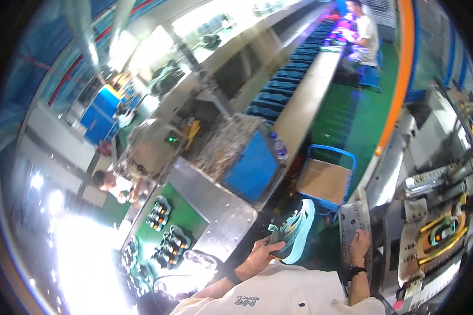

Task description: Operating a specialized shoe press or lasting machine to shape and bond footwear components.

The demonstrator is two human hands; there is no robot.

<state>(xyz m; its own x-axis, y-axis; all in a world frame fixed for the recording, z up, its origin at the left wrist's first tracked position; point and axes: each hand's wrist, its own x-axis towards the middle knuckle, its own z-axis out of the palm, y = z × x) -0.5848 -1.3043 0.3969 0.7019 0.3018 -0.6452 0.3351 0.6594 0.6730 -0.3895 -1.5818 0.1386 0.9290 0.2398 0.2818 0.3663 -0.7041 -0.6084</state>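
Note:
A teal and dark sports shoe (291,233) with a pale blue sole is held in my left hand (263,257), in front of my body. My fingers and thumb close around its heel end, and the toe points up and away. My right hand (359,244) is at the grey metal plate (350,220) on the machine to my right. Its fingers look curled; what they grip, if anything, is hidden. Farther right in the machine, a shoe-shaped piece (446,231) sits between yellow bars.
A blue-framed stool (326,181) stands ahead, beside a conveyor (278,86) with dark slats. A bottle (278,147) is on its ledge. Several shoes (171,247) lie on the green-topped table (194,212) at left. One person (360,37) sits far ahead; another (115,184) is at left.

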